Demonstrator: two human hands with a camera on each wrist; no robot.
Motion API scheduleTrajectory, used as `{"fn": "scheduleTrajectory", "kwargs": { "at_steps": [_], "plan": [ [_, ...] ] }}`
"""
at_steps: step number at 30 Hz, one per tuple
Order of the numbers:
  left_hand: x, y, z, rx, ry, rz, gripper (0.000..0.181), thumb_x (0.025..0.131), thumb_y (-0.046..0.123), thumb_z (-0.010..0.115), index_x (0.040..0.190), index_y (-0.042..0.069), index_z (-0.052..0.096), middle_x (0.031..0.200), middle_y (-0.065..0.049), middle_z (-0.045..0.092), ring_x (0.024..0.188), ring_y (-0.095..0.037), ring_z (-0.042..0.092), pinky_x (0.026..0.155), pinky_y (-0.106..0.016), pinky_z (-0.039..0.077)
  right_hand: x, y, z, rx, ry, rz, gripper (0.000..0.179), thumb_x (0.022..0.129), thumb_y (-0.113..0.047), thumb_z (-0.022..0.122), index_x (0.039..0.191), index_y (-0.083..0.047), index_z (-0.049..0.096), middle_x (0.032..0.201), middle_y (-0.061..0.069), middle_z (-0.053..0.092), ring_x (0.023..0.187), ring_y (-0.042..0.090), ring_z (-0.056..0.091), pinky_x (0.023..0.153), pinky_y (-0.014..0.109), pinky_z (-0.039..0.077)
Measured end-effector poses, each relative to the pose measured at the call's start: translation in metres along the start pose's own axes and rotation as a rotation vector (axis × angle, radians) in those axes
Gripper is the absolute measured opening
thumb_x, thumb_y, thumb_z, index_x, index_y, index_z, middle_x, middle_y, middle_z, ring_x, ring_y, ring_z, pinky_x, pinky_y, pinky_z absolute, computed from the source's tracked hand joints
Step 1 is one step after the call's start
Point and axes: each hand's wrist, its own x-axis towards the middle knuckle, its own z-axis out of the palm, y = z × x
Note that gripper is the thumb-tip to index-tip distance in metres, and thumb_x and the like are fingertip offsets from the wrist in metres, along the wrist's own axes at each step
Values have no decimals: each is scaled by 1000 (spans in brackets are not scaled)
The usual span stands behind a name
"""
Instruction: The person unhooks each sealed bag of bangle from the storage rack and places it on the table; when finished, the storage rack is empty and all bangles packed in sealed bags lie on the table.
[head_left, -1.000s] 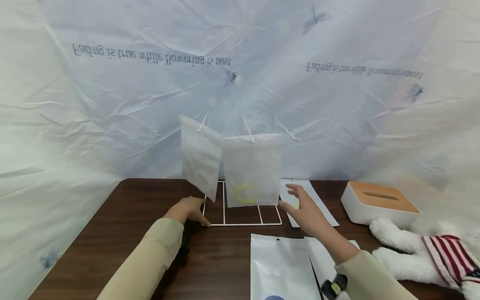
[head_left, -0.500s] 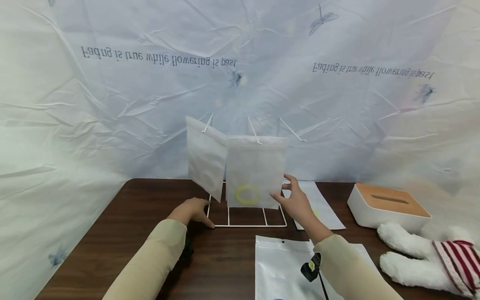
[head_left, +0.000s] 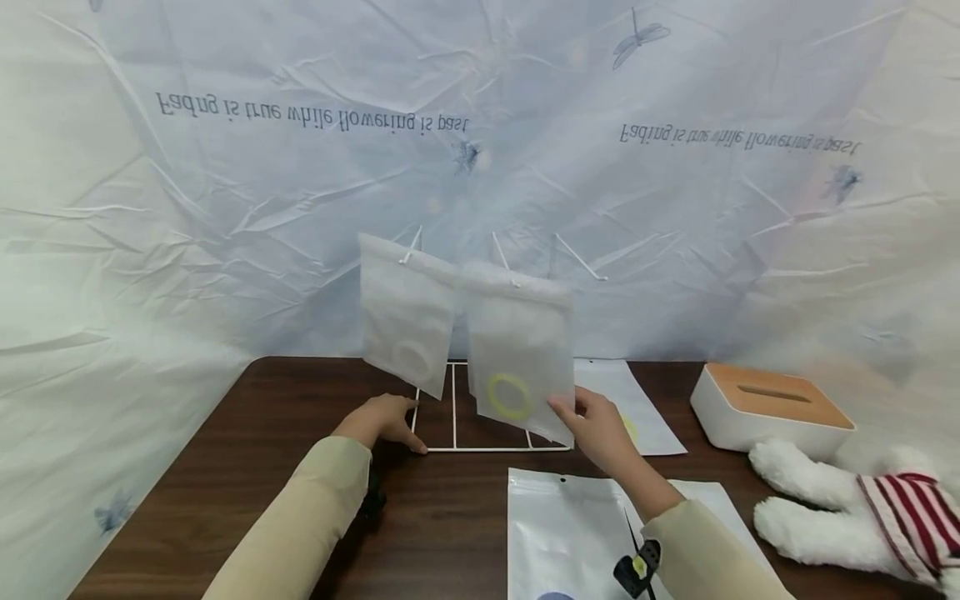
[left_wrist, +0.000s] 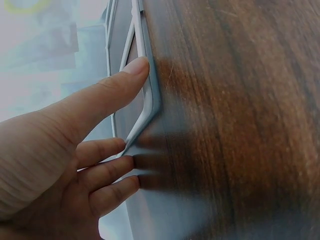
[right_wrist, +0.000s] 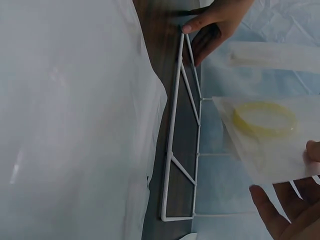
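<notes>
A white wire rack (head_left: 487,450) with upright hooks stands on the table. My left hand (head_left: 382,421) holds its front left corner; in the left wrist view the thumb (left_wrist: 117,92) lies on the front bar and the fingertips meet the side bar. From the middle hook hangs a translucent white zip pouch (head_left: 517,333) with a yellow ring (right_wrist: 240,120) inside. My right hand (head_left: 603,425) pinches that pouch's lower right corner, thumb in front and fingers behind. Another pouch (head_left: 405,308), with a pale ring showing through, hangs on the left hook, turned at an angle.
The right hook (head_left: 581,257) carries nothing. Flat white pouches (head_left: 566,525) lie at the front, partly under my right forearm, and another pouch (head_left: 618,392) lies right of the rack. A tissue box (head_left: 772,408) and a white plush toy (head_left: 825,517) are farther right.
My right hand has come in to the middle pouch and taken its lower right corner. That pouch has swung and tilted toward me. My left hand stays at the rack's corner.
</notes>
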Motion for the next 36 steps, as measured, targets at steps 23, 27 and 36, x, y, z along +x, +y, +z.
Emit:
{"fn": "scheduleTrajectory", "kwargs": {
  "at_steps": [23,27,36],
  "plan": [
    [-3,-4,0,-3,-9,3,89,80,46,82,149,5,45,149,-22,45,135,-45,41,107,-57,38,-81,-60,-64,205,-283,114,66,106,-48,37,158,-9,24,155,20,35,139,40,38,105,56,41],
    [-4,-3,-4,-4,-8,8,89,80,46,82,149,4,45,149,-22,45,136,-45,40,107,-56,37,-94,-57,-63,332,-350,216,72,105,-50,41,158,-6,21,153,20,37,135,38,42,104,53,42],
    [-5,-2,-11,12,-5,23,88,81,44,81,148,1,44,148,-22,45,136,-43,40,108,-54,37,-120,-38,-17,614,-548,376,74,106,-37,44,154,11,12,142,29,46,109,29,63,86,47,55]
  ]
}}
